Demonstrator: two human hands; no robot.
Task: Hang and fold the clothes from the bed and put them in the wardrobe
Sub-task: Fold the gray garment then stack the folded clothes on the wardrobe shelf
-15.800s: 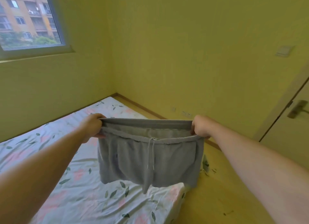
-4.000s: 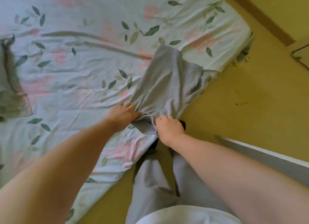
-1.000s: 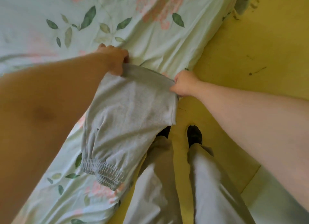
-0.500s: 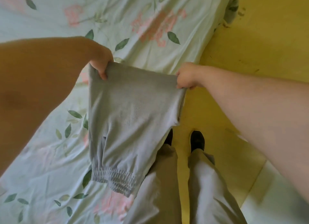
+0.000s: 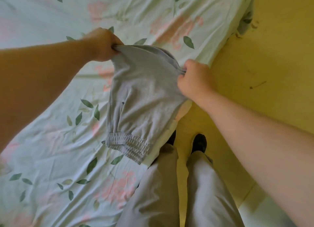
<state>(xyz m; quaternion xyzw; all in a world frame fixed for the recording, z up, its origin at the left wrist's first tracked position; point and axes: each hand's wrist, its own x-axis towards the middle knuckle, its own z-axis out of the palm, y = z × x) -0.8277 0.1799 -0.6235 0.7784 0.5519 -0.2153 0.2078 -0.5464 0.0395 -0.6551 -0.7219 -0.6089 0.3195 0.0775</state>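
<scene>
The grey shorts (image 5: 144, 94), stretched between the left hand (image 5: 102, 45) and the right hand (image 5: 195, 79), hang like a curtain over the near edge of the bed (image 5: 51, 150), so cloth blocks the way straight down between the two grips. Left of the shorts and beyond them the flowered sheet lies flat and wide, with room to lower or sweep a hand. On the right the yellow floor (image 5: 254, 57) is open, while the person's legs (image 5: 156, 192) stand close against the bed edge beneath the shorts.
</scene>
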